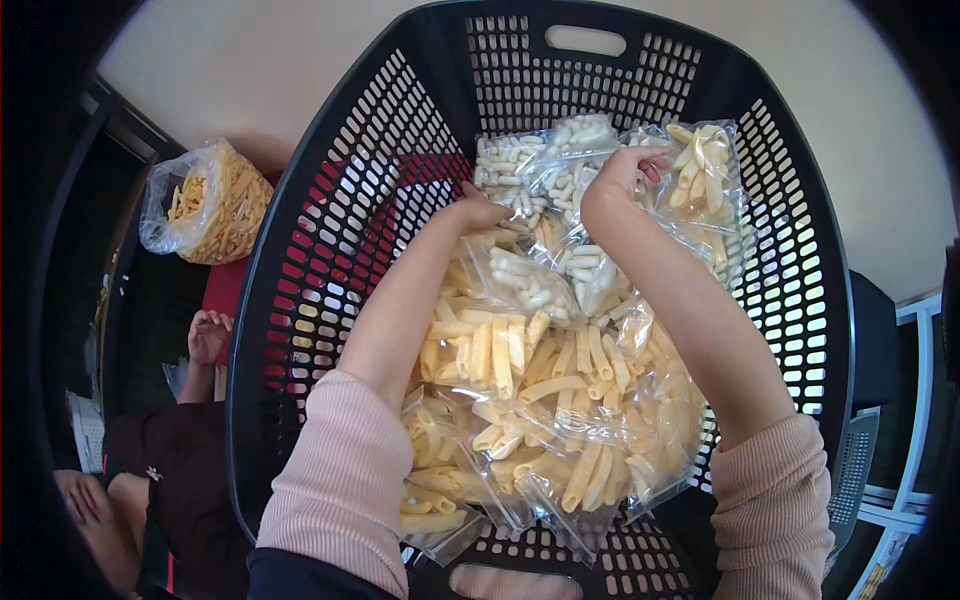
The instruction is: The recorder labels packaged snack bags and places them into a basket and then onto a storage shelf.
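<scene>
Before me is a large black perforated plastic basket point(585, 82) holding many clear zip bags of tube-shaped snacks. My left hand point(484, 210) is inside, near the left wall, fingers apart over the bags of white pieces point(511, 161). Farther right, my right hand point(622, 176) hovers over or touches the bags at the far end, its fingers bent and apart. No bag shows in either grip. Just right of it lies a bag of pale yellow tubes point(701, 172). Another white-filled bag point(532, 285) lies between my forearms, and bags of yellow tubes point(495, 349) fill the near part.
Left of the basket, a large open clear bag of yellow tubes point(225, 202) sits on a red surface point(225, 289). Another person in dark clothing point(199, 480) is close on the left, one hand point(208, 336) near that surface. A white metal frame point(919, 390) stands at right.
</scene>
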`<state>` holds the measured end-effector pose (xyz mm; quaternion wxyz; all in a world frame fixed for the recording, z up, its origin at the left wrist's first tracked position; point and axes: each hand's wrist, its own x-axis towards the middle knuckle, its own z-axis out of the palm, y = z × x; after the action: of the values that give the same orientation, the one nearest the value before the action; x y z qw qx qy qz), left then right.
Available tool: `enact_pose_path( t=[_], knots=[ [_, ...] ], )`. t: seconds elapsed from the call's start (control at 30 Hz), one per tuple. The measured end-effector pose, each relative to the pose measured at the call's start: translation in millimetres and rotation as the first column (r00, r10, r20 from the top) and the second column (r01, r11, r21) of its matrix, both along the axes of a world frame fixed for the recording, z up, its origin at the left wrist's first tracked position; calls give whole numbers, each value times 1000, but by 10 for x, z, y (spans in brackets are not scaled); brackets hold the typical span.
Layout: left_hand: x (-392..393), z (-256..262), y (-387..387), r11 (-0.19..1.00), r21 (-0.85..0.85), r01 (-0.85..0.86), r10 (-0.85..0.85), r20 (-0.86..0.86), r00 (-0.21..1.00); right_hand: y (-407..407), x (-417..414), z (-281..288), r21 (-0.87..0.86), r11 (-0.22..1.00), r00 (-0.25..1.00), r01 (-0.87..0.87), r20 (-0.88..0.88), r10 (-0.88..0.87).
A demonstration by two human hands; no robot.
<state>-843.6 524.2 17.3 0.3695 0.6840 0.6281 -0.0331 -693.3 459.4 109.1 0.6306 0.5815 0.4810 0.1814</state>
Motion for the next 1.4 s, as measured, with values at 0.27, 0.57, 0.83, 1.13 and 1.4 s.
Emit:
enact_pose_path(
  t=[0.27, 0.57, 0.83, 1.13, 1.4],
  knots=[
    [-125, 46, 130, 916, -249, -313, 400, 562, 724, 57, 19, -134, -44, 999, 1000, -16, -9, 16],
    [13, 390, 212, 847, -449, -283, 523, 798, 300, 37, -5, -145, 21, 999, 992, -36, -123, 39],
    [39, 729, 276, 838, -485, -251, 513, 856, 61, 98, 89, 46, 103, 992, 949, 77, -313, -41],
    [99, 947, 349, 841, -499, -209, 460, 863, -207, 85, 560, 402, 420, 904, 655, 85, -707, 266],
    [59, 1148, 420, 807, -574, -141, 550, 817, -174, 173, 613, 541, 206, 968, 442, 142, -888, 124]
  ],
)
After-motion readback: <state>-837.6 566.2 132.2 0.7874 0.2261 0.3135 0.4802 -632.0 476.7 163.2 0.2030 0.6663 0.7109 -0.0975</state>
